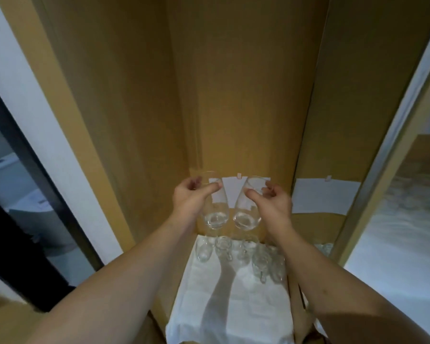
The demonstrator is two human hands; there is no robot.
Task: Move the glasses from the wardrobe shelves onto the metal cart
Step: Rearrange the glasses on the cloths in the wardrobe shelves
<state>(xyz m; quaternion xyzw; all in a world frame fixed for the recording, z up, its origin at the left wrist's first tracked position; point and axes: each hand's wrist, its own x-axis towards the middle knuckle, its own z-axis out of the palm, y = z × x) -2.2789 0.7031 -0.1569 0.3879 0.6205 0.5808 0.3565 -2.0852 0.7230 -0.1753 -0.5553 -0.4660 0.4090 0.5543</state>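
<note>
Inside the wooden wardrobe, my left hand [193,194] grips a clear tall glass [213,214] near its rim, lifted above the shelf. Beside it, my right hand [268,199] grips a second clear glass [247,214] the same way; the two glasses hang close together, bases toward me. Below them, several more clear glasses [236,252] stand on a white cloth [233,306] that covers the shelf. The metal cart is out of view.
Wooden wardrobe walls [134,108] close in on the left and at the back. White paper sheets [323,197] hang on the rear panel. A mirrored sliding door [395,194] stands at the right, a dark doorway [23,194] at the left.
</note>
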